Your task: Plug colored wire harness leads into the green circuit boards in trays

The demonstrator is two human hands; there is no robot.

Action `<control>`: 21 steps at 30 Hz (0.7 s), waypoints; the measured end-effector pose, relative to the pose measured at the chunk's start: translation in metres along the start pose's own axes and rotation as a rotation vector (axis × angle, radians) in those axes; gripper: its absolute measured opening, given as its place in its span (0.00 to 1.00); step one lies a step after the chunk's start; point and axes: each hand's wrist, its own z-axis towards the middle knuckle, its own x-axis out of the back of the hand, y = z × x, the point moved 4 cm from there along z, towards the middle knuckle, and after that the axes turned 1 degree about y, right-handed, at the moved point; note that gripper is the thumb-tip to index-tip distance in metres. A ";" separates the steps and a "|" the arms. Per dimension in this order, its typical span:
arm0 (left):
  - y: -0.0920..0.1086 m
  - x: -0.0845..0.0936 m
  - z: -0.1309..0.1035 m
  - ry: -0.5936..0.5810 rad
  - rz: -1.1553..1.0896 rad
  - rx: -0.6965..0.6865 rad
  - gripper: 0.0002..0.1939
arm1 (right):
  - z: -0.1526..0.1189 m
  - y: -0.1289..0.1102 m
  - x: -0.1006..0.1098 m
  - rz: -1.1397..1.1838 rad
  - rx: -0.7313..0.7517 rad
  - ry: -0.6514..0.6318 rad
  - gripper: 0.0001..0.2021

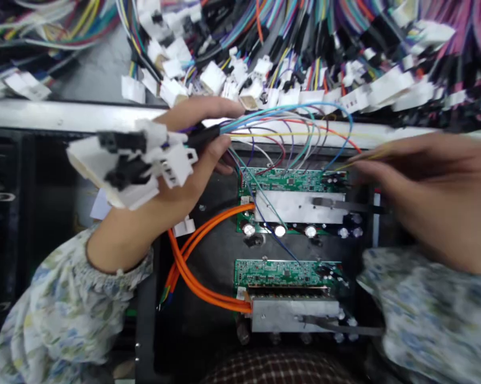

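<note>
My left hand (184, 160) is closed around the black-sleeved trunk of a wire harness (206, 136). White and black connectors (156, 165) hang from the harness over my wrist. From the sleeve, thin coloured wires (280, 113) fan out to the right above the upper green circuit board (290, 181). My right hand (416, 186), somewhat blurred, pinches the ends of a few of these wires, a yellow and a red one among them, at the board's upper right. A dark blue wire (276, 237) droops down to the lower green circuit board (288, 273).
Thick orange cables (200, 290) curve from the left side of both boards. Metal heat sinks (296, 314) cover part of each board. A black housing (208, 245) surrounds them. Behind a pale metal rail (64, 114) lie many bundled harnesses (304, 64) with white connectors.
</note>
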 end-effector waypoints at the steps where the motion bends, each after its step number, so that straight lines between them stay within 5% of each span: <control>1: 0.001 0.000 0.000 -0.007 0.007 -0.010 0.15 | 0.004 0.002 -0.006 0.020 -0.032 -0.014 0.10; 5: 0.001 -0.001 0.002 -0.010 0.031 -0.031 0.13 | 0.005 0.003 -0.023 -0.015 -0.056 -0.070 0.09; 21: 0.003 -0.001 0.002 0.003 0.062 -0.039 0.14 | 0.004 0.000 -0.018 -0.069 -0.028 -0.053 0.08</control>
